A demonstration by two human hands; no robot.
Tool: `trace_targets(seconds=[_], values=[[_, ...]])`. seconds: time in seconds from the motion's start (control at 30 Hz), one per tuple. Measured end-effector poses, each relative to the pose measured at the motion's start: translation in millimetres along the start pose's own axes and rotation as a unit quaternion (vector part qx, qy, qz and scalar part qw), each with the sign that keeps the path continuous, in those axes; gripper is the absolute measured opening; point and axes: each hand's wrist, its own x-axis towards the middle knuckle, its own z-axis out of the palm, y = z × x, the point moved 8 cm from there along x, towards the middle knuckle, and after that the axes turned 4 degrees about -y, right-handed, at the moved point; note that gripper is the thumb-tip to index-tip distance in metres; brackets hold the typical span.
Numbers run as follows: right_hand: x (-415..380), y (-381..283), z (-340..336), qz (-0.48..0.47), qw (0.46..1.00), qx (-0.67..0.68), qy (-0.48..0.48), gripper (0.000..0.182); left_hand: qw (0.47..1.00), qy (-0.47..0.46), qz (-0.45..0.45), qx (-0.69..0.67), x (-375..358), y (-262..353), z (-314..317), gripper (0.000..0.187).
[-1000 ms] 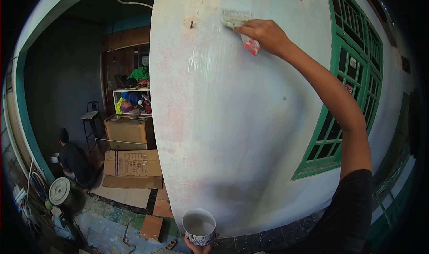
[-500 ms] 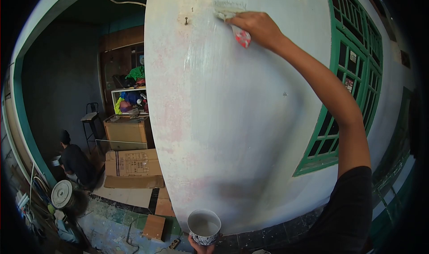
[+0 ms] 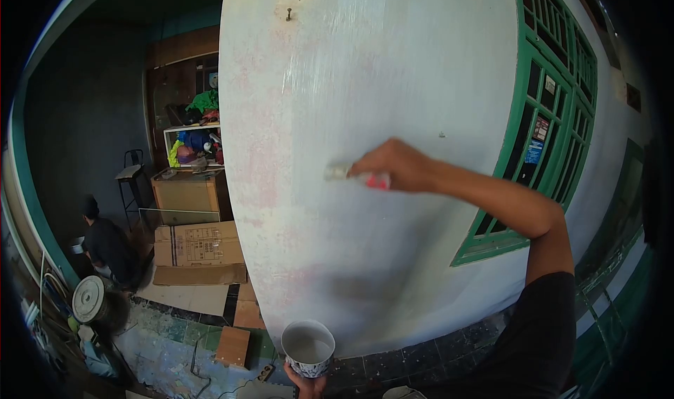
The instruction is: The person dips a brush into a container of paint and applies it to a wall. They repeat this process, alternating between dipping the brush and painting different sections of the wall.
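Note:
My right hand [image 3: 400, 166] is closed around a paintbrush [image 3: 378, 181] with a red and white handle. Its pale bristles point left, right at the white wall [image 3: 351, 104], and are slightly blurred. Wet, shiny streaks show higher up on the wall, while pinkish patches run down its left side. Low in the view, my left hand [image 3: 306, 383] holds a small patterned paint pail [image 3: 309, 369] from underneath. Pale paint is inside the pail, which is upright with its opening facing me.
A green-framed window [image 3: 533, 132] is on the right. A nail [image 3: 288, 14] sticks out of the wall high up. At left, a person [image 3: 112, 251] crouches near a lidded bucket [image 3: 90, 300], a flattened cardboard box [image 3: 200, 248] and a stool [image 3: 130, 174]. A wooden block [image 3: 232, 347] lies on the floor.
My right hand has brought the brush down the wall from near the top to mid-height, and its bristles now point left. The view has tilted slightly; my left hand still holds the pail.

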Motion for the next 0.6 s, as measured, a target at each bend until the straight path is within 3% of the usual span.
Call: trace_targets(seconds=[0.07,0.13,0.17,0.2,0.3,0.33,0.37,0.4,0.5,0.6], values=[[12,22,-53,0.099,0.995,-0.003,0.019,0.027,1.0,-0.012,0.003,-0.005,0,1,-7,0.073],[23,29,-100,0.13,0.988,-0.062,0.047,0.027,1.0,-0.007,0.011,-0.02,3,1,-9,0.072],[28,33,-122,0.13,0.986,-0.083,0.068,0.025,0.999,0.006,0.014,-0.029,1,2,-8,0.072],[33,43,-145,0.065,0.988,-0.078,0.113,0.024,0.999,0.021,0.015,-0.037,-2,4,-10,0.072],[47,40,-211,0.056,0.954,-0.225,0.19,0.025,0.998,0.022,0.022,-0.054,6,3,-31,0.072],[51,36,-230,-0.031,0.936,-0.291,0.197,0.029,0.998,0.017,0.024,-0.048,6,4,-29,0.072],[56,16,-245,0.004,0.931,-0.305,0.2,0.025,0.999,0.012,0.026,-0.042,5,6,-23,0.072],[62,-1,-256,0.037,0.925,-0.319,0.202,0.021,0.999,0.007,0.028,-0.036,4,8,-19,0.072],[62,-3,-266,-0.06,0.903,-0.339,0.258,0.018,0.999,0.011,0.039,-0.031,7,9,-17,0.071],[53,24,-214,-0.05,0.797,-0.56,0.22,0.031,0.998,0.005,0.04,-0.049,15,4,-37,0.071]])
